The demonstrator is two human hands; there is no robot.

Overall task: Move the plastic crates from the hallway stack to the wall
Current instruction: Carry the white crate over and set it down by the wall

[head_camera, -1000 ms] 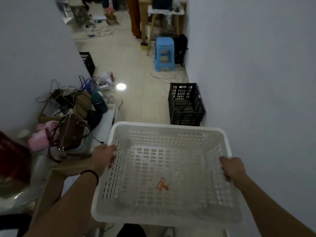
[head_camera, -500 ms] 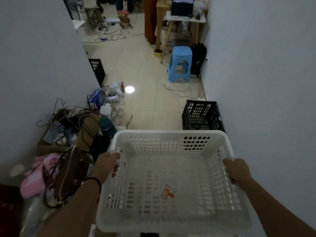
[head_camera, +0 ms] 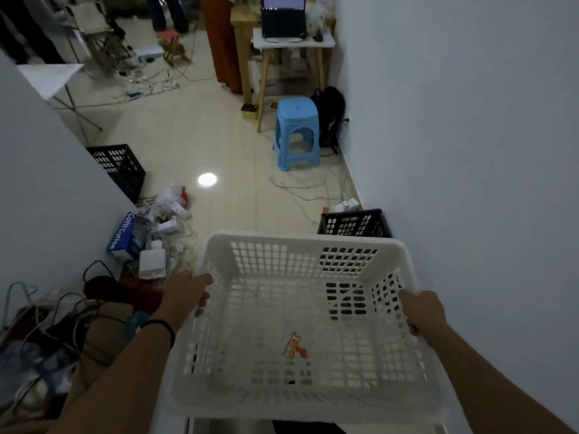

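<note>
The hallway is dim and bluish-grey, with soft, weak shadows. A round glare spot (head_camera: 207,179) shines on the glossy floor tiles (head_camera: 188,126) well ahead of the hands. A lit screen (head_camera: 283,4) glows far beyond them. Wide-angle distortion bends both walls outward at the edges, and the clutter left of the left hand (head_camera: 185,296) is murky and soft.

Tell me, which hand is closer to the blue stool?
Right. The right hand grips the white crate on its right rim, more directly below the blue stool; the left hand grips the left rim, farther off to the side.
</note>
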